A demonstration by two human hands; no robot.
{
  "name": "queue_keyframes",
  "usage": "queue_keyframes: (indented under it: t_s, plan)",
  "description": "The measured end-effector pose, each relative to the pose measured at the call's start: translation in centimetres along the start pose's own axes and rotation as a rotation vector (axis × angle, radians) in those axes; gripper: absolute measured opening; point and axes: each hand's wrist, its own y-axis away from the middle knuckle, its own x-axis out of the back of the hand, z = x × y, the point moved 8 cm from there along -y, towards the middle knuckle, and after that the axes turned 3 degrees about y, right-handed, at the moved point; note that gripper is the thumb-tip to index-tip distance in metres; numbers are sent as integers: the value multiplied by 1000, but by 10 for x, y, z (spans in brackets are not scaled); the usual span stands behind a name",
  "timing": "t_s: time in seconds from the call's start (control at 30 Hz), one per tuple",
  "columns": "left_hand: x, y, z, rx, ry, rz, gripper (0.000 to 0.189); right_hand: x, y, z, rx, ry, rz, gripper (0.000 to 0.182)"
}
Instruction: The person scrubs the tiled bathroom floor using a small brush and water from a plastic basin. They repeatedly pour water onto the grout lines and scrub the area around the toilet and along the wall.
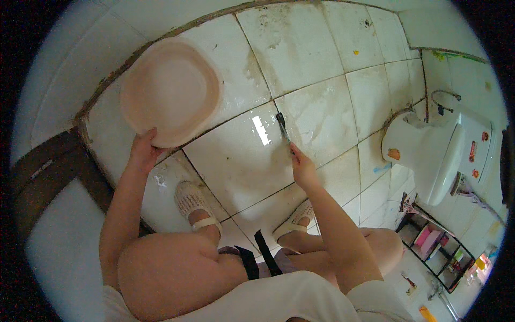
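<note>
My left hand point(145, 149) grips the near rim of a round pale-pink basin point(130, 94) on the wet white tile floor point(225, 181). The thumb lies over the rim and the fingers are mostly under it. In my right hand point(303, 165) is a slim brush point(281, 120) with a dark head. The head points away from me and is on the floor close to a dark grout line, just below where several tiles meet. A bright reflection lies on the wet tile to its left. My feet, in pale perforated sandals point(193, 201), flank the tile in front.
A white toilet point(436, 157) with stickers stands at the right, a bent supply hose point(446, 96) behind it. Below it is a black wire rack point(436, 245) with pink and other items. A dark door frame point(48, 161) bounds the left. Brown stains mark the far tiles.
</note>
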Motion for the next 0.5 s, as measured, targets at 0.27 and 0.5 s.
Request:
queue_keyframes:
  t_s: [0.27,0.5]
  plan:
    - [-8,-3,-1,14,-28,-52,44,50,-89,-99,77,-29,48,37]
    - [2,1,-5,19,-44,-34,43,13,-61,-58,198,-55,81,39]
